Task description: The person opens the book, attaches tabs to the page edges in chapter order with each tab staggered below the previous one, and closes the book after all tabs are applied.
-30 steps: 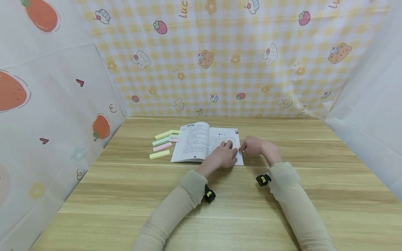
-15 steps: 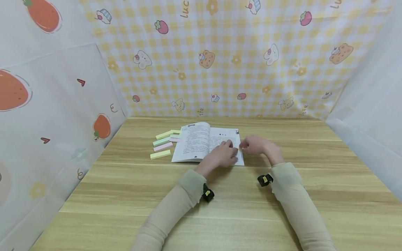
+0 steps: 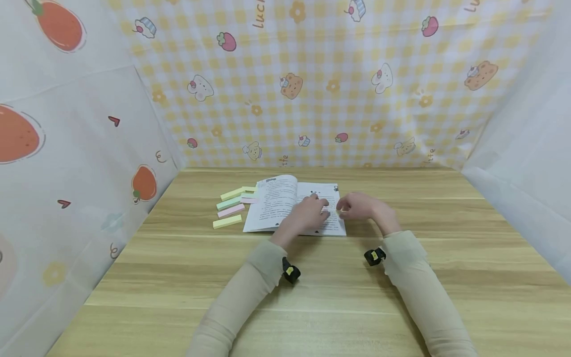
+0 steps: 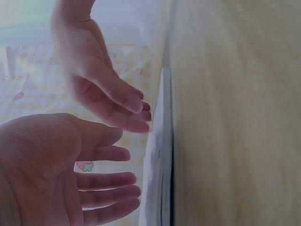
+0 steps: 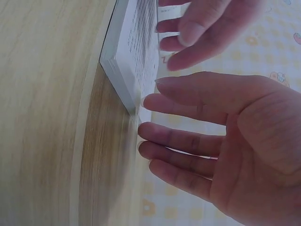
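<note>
An open book (image 3: 273,206) with printed pages lies on the wooden table. Over its right-hand page is my left hand (image 3: 308,213), palm down, fingers loosely extended and nothing in them; the left wrist view shows this left hand (image 4: 61,169) with its fingers apart. My right hand (image 3: 359,206) is at the page's right edge, fingertips right at the paper, where a small pale yellow patch shows. In the right wrist view the right hand (image 5: 225,136) has relaxed fingers, with a gap between thumb and index finger near the book's corner (image 5: 117,70).
Left of the book lie pads of sticky notes: a yellow pad (image 3: 227,221), a pink pad (image 3: 231,211), a green pad (image 3: 229,203) and more strips overlapping the left page edge. Behind the table (image 3: 330,287) hangs a yellow checked cloth (image 3: 312,114).
My left hand has drawn away leftward from the right edge of the page. My right hand's fingertips have shifted slightly left, over the page edge. The book and sticky notes stay put.
</note>
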Available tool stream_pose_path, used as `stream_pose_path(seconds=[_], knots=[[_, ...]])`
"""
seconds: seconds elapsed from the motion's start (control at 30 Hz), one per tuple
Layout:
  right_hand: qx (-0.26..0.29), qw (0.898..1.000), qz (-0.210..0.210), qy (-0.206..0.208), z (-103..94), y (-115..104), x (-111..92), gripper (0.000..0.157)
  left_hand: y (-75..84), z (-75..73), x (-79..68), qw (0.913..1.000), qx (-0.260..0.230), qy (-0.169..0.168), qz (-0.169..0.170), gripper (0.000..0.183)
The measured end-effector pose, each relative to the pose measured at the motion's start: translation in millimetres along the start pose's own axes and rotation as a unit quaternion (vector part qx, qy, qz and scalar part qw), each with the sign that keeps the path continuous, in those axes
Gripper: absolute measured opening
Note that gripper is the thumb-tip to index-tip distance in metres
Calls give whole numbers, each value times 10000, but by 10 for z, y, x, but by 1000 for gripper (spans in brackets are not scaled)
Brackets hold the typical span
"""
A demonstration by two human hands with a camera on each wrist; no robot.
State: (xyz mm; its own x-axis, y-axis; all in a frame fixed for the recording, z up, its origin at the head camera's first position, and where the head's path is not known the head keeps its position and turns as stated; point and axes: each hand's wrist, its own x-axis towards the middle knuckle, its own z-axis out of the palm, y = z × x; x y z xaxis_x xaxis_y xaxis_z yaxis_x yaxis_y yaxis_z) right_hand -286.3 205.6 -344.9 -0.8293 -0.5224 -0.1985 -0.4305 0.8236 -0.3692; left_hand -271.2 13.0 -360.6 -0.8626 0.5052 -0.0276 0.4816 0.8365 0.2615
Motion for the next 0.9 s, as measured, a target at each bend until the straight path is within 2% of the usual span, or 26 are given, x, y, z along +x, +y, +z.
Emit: stream_pose_path(seconds=[0.23,0.53,0.8,0.9], knots=[[-10,10000,-33,61,11,13,15,30,-64,-67,4,9994,-145,221,-214,38],[-171,9998,-78,74,24,-30,53,31,-103,-51,-12,9970,-160,445,-620,39],[-159,9998,50,100,33,-35,61,31,-118,-57,-28,9966,-226,445,-656,39],[-114,9997,49,229,40,-42,61,32,-125,-67,-28,9961,-298,500,-660,39]])
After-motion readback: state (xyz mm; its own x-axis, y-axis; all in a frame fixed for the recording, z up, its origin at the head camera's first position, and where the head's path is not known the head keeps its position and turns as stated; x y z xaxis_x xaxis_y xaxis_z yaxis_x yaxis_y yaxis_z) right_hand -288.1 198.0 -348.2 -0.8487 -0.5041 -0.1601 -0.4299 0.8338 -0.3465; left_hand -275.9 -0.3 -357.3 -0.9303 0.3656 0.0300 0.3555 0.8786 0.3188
